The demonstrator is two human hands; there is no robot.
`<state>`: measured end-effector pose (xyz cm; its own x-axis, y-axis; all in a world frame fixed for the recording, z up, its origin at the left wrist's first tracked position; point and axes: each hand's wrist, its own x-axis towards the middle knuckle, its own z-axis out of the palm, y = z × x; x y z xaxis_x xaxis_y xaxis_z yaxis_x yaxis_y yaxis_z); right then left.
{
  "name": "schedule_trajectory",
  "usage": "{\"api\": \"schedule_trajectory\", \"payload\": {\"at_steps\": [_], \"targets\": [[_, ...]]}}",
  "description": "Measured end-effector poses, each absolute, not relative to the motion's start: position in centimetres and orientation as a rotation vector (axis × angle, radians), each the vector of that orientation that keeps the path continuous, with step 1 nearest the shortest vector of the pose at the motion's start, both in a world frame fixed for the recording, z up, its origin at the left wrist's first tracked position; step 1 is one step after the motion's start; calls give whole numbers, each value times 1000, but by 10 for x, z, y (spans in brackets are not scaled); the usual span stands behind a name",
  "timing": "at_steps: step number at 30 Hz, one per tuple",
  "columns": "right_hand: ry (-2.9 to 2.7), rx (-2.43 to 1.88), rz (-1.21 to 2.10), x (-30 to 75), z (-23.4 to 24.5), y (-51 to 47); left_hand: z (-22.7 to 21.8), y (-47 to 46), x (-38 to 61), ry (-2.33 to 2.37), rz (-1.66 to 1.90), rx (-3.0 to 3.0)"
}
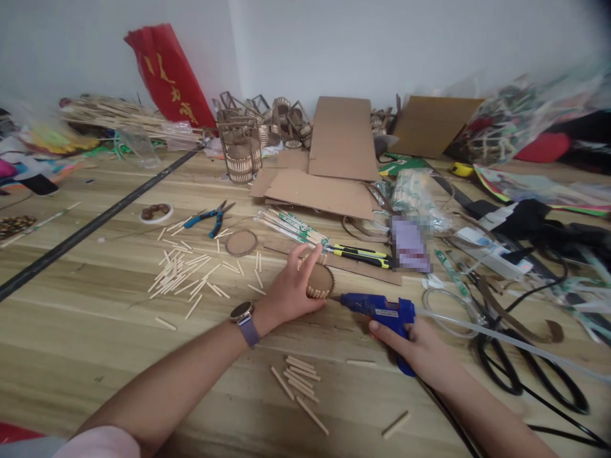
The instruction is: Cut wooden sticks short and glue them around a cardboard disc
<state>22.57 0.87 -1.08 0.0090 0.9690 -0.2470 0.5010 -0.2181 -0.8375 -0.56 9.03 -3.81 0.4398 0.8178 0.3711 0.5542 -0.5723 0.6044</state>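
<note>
My left hand (291, 289), with a watch on its wrist, reaches around a round cardboard base (321, 280) with short wooden sticks along its rim. Its thumb lies at the near edge and its fingers at the far side, gripping the piece on the table. A blue hot glue gun (377, 306) is held in my right hand (415, 350). The nozzle points left, close to the base's right edge. Nearer to me lies a small group of short sticks (300, 378). A bare cardboard disc (241, 243) rests behind my left hand.
Many loose sticks (179, 277) lie to the left. Behind them are blue pliers (207, 219), and yellow-black utility knives (360, 256) lie farther right. Cardboard sheets (319, 191) and small stick baskets (240, 162) stand at the back. Black-handled scissors (501, 362) and cables are at right.
</note>
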Motion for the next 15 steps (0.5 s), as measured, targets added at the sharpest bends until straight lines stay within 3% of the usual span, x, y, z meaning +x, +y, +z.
{"api": "schedule_trajectory", "payload": {"at_steps": [6,15], "targets": [[-1685,-1701,962,225,-12,11,-36,89,-5,1160,902,2291],[-1795,-1641,1000,227,-10,17,-39,91,-5,1147,928,2303]]}}
